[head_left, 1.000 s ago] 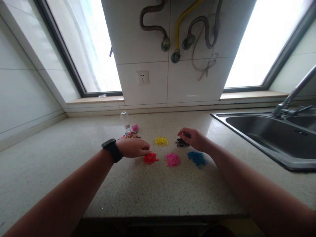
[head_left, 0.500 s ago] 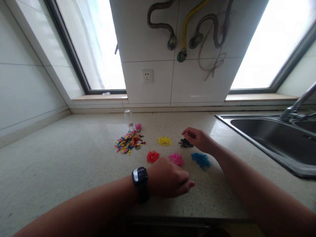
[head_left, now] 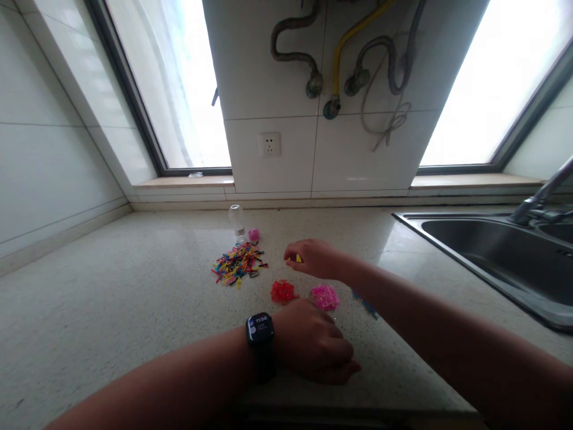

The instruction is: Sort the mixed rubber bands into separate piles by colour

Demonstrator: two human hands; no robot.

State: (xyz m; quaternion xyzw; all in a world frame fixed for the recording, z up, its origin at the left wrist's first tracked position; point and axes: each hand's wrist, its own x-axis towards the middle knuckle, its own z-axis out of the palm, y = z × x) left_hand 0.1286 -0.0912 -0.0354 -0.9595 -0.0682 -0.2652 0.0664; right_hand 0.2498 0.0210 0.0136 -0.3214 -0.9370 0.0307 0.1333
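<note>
Counting, head view: one mixed-colour band pile [head_left: 237, 263] on counter [head_left: 134, 310], left of right hand [head_left: 313, 258]; one red pile [head_left: 283, 291], one pink pile [head_left: 326, 297], one blue pile [head_left: 369, 307] partly blocked by right forearm. Yellow patch [head_left: 298, 258] shows through right hand's curled fingers, can't tell if gripped. Left hand [head_left: 313, 343] curled palm-down near pink pile, contents hidden. Behind mixed pile: one clear bottle [head_left: 237, 223], one small pink object [head_left: 253, 235]. Sink [head_left: 474, 251] at right.

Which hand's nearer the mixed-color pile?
Right. The right hand is just to the right of the mixed-color pile; the left hand is farther off, lower right, past the red pile.
</note>
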